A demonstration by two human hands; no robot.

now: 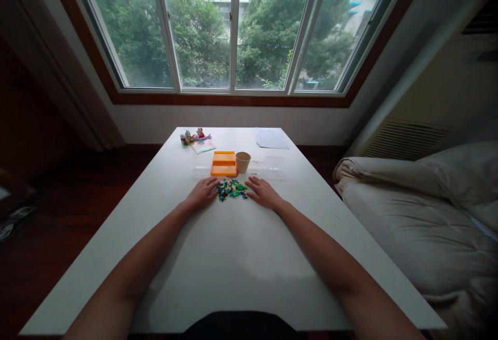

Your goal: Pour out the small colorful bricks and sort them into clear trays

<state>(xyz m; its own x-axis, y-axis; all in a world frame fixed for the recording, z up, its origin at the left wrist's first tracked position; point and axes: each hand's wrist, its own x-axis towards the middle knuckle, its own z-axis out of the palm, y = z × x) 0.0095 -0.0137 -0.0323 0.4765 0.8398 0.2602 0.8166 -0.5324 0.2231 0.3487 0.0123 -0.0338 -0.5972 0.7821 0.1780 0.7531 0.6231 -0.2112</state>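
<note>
A loose pile of small coloured pieces, mostly green and blue with some dark red ones, lies on the white table. My left hand rests flat at the pile's left edge, fingers stretched out. On the opposite side my right hand lies flat too, its fingers apart and the tips close to the pieces. Neither hand grips anything. Just beyond the pile sits an orange tray with a raised divider across it. A brown paper cup stands upright against the tray's right side.
Clear plastic containers lie right of the cup, with another clear item left of the tray. Small figures and a colourful card are at the back left. White paper sheets lie back right. A covered sofa flanks the table.
</note>
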